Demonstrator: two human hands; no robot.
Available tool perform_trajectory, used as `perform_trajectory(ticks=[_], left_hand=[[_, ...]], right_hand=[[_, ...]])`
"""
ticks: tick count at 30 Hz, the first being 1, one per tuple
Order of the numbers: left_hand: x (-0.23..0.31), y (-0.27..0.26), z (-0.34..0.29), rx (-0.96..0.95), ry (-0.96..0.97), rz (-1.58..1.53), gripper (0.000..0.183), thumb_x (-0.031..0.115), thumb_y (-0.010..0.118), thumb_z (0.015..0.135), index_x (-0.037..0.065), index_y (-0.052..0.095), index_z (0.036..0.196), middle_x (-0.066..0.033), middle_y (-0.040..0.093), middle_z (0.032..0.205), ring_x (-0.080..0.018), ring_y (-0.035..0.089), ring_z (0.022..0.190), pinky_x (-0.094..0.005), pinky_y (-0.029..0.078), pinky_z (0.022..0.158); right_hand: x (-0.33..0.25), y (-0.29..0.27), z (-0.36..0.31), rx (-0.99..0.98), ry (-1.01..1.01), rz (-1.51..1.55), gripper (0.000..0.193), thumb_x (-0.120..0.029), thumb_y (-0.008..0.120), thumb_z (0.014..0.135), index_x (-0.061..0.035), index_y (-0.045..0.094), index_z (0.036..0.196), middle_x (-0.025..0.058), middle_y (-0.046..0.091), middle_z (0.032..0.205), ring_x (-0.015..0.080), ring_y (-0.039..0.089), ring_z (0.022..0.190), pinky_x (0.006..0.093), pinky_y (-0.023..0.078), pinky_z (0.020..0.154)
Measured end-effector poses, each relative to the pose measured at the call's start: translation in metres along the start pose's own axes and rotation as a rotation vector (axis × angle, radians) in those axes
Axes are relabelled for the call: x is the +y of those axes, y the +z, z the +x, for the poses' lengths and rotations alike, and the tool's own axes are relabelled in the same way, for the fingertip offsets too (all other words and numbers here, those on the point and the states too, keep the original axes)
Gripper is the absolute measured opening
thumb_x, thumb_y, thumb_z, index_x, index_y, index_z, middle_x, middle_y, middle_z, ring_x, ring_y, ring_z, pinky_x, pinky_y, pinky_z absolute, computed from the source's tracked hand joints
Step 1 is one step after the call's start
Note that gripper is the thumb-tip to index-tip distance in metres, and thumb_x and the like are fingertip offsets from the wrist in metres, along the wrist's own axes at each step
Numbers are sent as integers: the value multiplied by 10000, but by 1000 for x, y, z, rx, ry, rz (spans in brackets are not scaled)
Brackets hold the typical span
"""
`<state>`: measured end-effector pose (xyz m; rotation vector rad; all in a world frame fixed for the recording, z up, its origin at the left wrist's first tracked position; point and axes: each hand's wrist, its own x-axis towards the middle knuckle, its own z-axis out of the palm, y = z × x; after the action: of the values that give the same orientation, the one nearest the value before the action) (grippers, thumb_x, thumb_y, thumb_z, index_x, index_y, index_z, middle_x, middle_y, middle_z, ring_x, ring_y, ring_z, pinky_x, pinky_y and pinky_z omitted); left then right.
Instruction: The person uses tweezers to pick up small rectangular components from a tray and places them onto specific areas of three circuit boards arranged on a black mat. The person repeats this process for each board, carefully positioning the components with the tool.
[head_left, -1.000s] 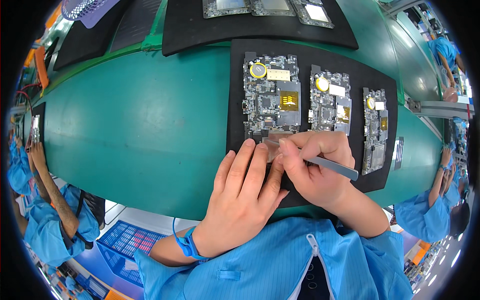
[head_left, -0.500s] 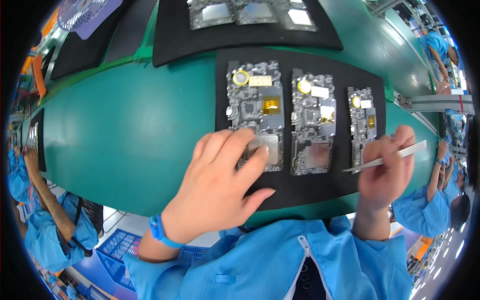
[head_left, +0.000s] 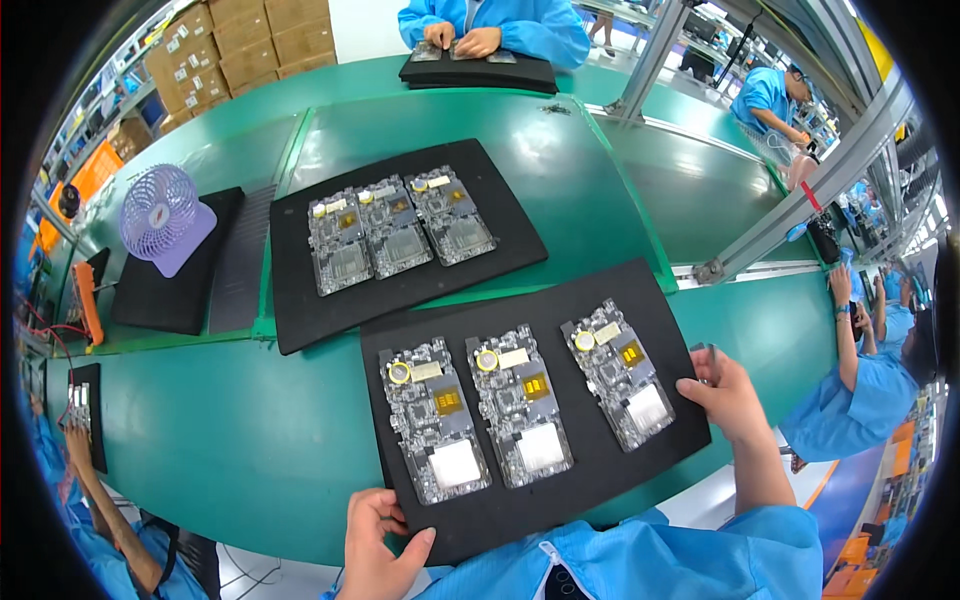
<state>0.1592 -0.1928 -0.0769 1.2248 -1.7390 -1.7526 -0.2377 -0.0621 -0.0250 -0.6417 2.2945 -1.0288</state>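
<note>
Left hand: I see it narrowed on the near left corner of the black mat, thumb laid on top, fingers curled at the edge
Right hand: it pinches the right edge of the same mat, thumb over the top; a grey tool shows among its fingers, mostly hidden from my camera
Black mat: I find it between the two hands, at the near side of the green worktop; I cannot tell from here whether it is lifted or flat
Circuit boards: three in a row on that mat, the left board, middle board and right board, none touching, the wider gap before the right one
Board faces: on each I make out a round yellow-rimmed cell at the far end, a pale rectangle beside it, an amber patch and, nearest me, a bright silvery plate
Second mat: just beyond, with three similar boards set close together
Purple fan: left of the second mat, on a dark pad
Far side: a person in blue has both hands over small boards; brown cartons are stacked to the left
Right side: I see a metal post slanting upward, and a co-worker in blue
</note>
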Motion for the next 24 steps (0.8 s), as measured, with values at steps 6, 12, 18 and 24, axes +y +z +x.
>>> perform_trajectory(ticks=[6, 12, 18, 24], left_hand=[[46, 1, 3, 0, 34, -425, 538, -37, 576, 881, -58, 316, 1352, -191, 571, 1276, -215, 591, 1119, -344, 453, 988], [61, -49, 72, 250, 233, -411, 609, 14, 573, 915, -71, 336, 1470, -178, 526, 1339, -201, 501, 1228, -316, 381, 1047], [15, -112, 218, 423, 281, -240, 562, -12, 482, 951, -55, 323, 1489, -184, 398, 1502, -261, 352, 1404, -354, 274, 1150], [10, -136, 224, 729, 466, 868, 483, -31, 562, 890, -12, 488, 1366, -196, 508, 1372, -332, 491, 1278, -401, 368, 1087]], right_hand=[[-13, -34, 30, -110, -94, 216, 382, -91, 751, 811, 35, 607, 1141, 25, 672, 862, 66, 597, 692, 228, 438, 513], [-105, 49, 127, -209, -258, 75, 514, -244, 777, 811, 35, 590, 1199, 87, 663, 992, 130, 612, 866, 280, 448, 615], [-124, 151, 254, 46, -761, -207, 510, -385, 751, 792, 52, 685, 1046, 238, 680, 1036, 370, 653, 990, 428, 513, 870], [-112, 98, 171, 52, -762, 76, 494, -374, 463, 1019, 39, 682, 859, 141, 693, 818, 270, 634, 720, 393, 495, 707]])
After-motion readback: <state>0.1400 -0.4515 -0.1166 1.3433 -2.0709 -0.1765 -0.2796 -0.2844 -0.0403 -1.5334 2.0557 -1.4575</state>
